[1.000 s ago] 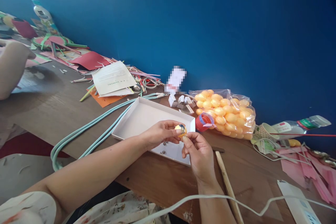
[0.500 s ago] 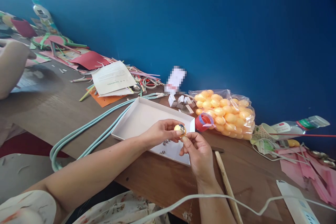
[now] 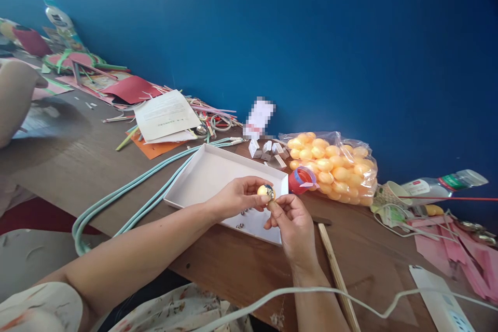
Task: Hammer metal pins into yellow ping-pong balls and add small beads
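Note:
My left hand (image 3: 243,198) holds a small shiny gold ball (image 3: 266,192), with a mirror-like upper side, between thumb and fingers. Against its lower right edge, the thumb and forefinger of my right hand (image 3: 290,220) are pinched together; what lies between those fingertips is hidden. Both hands are over the right part of a shallow white box lid (image 3: 218,163). Several tiny metal beads (image 3: 240,225) lie in the lid, below the hands.
Behind the lid stands a clear bag of orange balls (image 3: 334,163), beside a red cup-like piece (image 3: 299,180). Pale green cords (image 3: 128,194) loop on the left. A wooden stick (image 3: 336,270), white cable (image 3: 311,290) and power strip (image 3: 439,295) lie right. Another person's arm (image 3: 15,98) is far left.
Hardly anything differs. Both hands keep their hold at the shiny ball, and the view has shifted very slightly.

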Motion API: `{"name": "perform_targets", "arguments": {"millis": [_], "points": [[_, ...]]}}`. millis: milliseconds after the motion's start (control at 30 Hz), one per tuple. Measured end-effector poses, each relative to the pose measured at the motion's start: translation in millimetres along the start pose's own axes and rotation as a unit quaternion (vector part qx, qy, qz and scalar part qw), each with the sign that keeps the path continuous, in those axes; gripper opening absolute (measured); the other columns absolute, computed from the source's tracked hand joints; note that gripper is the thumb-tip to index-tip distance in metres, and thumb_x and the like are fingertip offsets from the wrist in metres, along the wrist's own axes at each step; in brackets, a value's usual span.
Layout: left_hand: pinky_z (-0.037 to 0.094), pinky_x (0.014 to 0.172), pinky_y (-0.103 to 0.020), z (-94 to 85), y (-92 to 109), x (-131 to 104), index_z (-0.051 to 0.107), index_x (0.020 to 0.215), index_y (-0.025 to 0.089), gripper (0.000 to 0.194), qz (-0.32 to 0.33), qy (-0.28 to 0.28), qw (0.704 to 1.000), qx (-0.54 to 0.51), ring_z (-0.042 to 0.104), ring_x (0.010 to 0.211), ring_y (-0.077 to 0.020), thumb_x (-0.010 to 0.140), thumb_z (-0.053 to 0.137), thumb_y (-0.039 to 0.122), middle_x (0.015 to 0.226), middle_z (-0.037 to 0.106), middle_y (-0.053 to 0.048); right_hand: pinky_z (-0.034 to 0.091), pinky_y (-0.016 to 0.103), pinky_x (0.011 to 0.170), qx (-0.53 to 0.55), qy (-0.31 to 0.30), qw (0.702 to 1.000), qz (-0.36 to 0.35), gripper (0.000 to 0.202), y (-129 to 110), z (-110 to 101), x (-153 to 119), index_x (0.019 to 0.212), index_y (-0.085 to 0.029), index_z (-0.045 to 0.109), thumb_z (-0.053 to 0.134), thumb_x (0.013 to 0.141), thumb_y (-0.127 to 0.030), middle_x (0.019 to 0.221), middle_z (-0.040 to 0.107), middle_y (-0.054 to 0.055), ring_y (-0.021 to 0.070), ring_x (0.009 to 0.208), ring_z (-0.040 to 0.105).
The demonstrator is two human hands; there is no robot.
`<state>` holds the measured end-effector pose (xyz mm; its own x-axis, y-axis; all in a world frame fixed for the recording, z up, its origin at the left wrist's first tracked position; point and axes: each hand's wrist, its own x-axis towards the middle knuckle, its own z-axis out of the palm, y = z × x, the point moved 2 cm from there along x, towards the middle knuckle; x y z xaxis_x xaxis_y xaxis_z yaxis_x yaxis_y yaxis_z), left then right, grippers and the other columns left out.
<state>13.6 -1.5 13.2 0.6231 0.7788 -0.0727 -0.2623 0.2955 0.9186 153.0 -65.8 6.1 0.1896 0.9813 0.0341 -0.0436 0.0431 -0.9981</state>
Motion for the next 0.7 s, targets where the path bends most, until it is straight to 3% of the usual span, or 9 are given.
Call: {"name": "perform_targets", "arguments": {"millis": [200, 433, 600, 700], "points": [[0.049, 0.065, -0.024, -0.9, -1.4, -0.6, 0.063, 0.105, 0.012, 0.046, -0.001, -0.011, 1.0, -0.008, 0.06, 0.067, -0.0097, 0.067, 0.078, 0.035, 0.082, 0.066, -0.005, 0.04, 0.018, 0.043, -0.022, 0.002, 1.0, -0.015, 0.024, -2.3, 0.2, -0.2, 0.078, -0.02, 0.05, 0.069, 0.08, -0.034, 0.061, 0.057, -0.008, 0.0047, 0.041, 0.051], [0.05, 0.074, -0.026, -2.0, -4.7, 0.4, 0.066, 0.105, 0.014, 0.045, -0.055, 0.001, 0.995, -0.088, 0.062, 0.069, -0.0096, 0.067, 0.079, 0.033, 0.085, 0.067, -0.005, 0.043, 0.021, 0.049, -0.025, 0.01, 0.999, -0.043, 0.016, -2.6, -2.3, -0.1, 0.087, -0.02, 0.054, 0.064, 0.084, -0.033, 0.068, 0.06, -0.005, 0.0062, 0.046, 0.052], [0.052, 0.076, -0.025, -2.5, -2.5, 0.9, 0.065, 0.102, 0.012, 0.037, -0.075, -0.004, 0.989, -0.13, 0.065, 0.073, -0.0108, 0.072, 0.075, 0.031, 0.095, 0.068, -0.009, 0.042, 0.022, 0.049, 0.005, 0.062, 0.995, -0.084, 0.013, -4.1, -9.7, 1.3, 0.088, -0.021, 0.056, 0.058, 0.088, -0.033, 0.077, 0.061, -0.003, 0.0055, 0.048, 0.049], [0.053, 0.075, -0.025, -3.0, -1.8, 0.8, 0.064, 0.102, 0.01, 0.034, -0.079, 0.005, 0.986, -0.15, 0.066, 0.071, -0.0121, 0.075, 0.072, 0.03, 0.091, 0.068, -0.011, 0.041, 0.021, 0.049, 0.043, 0.073, 0.992, -0.09, 0.012, -19.1, -9.7, -5.5, 0.084, -0.02, 0.057, 0.059, 0.088, -0.031, 0.074, 0.059, -0.003, 0.0049, 0.048, 0.048]]}}
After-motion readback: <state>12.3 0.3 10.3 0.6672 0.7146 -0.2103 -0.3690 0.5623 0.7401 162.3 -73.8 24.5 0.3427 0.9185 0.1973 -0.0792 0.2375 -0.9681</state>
